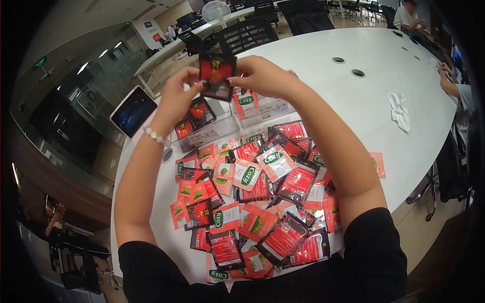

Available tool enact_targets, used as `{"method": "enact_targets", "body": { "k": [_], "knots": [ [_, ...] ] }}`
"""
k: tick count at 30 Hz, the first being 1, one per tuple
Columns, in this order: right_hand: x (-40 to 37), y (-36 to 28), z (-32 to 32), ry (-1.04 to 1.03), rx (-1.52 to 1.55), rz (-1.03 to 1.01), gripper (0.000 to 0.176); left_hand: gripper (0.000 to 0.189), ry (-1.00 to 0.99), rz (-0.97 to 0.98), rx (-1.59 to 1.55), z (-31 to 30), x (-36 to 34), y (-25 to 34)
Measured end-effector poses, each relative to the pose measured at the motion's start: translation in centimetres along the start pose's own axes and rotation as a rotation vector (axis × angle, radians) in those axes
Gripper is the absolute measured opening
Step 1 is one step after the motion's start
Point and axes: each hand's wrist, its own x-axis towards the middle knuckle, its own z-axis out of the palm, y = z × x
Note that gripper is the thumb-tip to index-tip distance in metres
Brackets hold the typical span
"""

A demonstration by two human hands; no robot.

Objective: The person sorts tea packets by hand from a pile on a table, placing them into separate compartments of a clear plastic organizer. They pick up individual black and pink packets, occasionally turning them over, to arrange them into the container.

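Both my hands hold a black-and-red sachet [217, 68] upright above two clear plastic bins. My left hand [178, 92] pinches its left edge, thumb in front. My right hand [263, 76] grips the right edge. Below, the left bin [214, 134] has black-and-red sachets [203, 112] in it. The right bin [275, 112] contains pink-and-white Cozy sachets [246, 100], partly hidden by my right hand. Between my forearms spreads a loose mixed pile of red-and-black sachets [284, 235] and Cozy tea sachets [225, 218], many overlapping and some face down.
A tablet [133, 111] stands at the left edge of the white table [323, 76]. A crumpled tissue [399, 112] lies to the right, near round cable holes [358, 73]. Another person's hand [446, 72] is at the far right edge. Behind are chairs [246, 38] and a fan [216, 12].
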Motion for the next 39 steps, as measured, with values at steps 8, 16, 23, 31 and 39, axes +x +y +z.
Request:
{"method": "enact_targets", "body": {
  "k": [8, 16, 23, 31, 39],
  "knots": [
    [0.3, 1.9, 3.3, 0.133, -0.305, -0.186, 0.022, 0.024, -0.034, -0.202, -0.068, -0.4, -2.1, 1.2],
    [-0.1, 1.1, 0.8, 0.184, -0.318, -0.061, 0.035, 0.022, 0.193, -0.270, -0.005, -7.0, -5.8, -9.8],
    [-0.6, 0.3, -1.5, 0.244, -0.273, -0.102, 0.036, 0.023, -0.115, -0.499, 0.609, -6.3, -9.9, -13.6],
    [-2.1, -3.5, -4.2, 0.398, -0.269, -0.314, 0.036, 0.068, 0.189, -0.101, 0.971, -1.6, -9.6, -7.6],
    [-6.4, -11.4, -6.9, 0.509, -0.009, -0.697, 0.024, 0.066, -0.438, 0.203, 0.299, 6.8, -12.3, 7.5]
  ]
}}
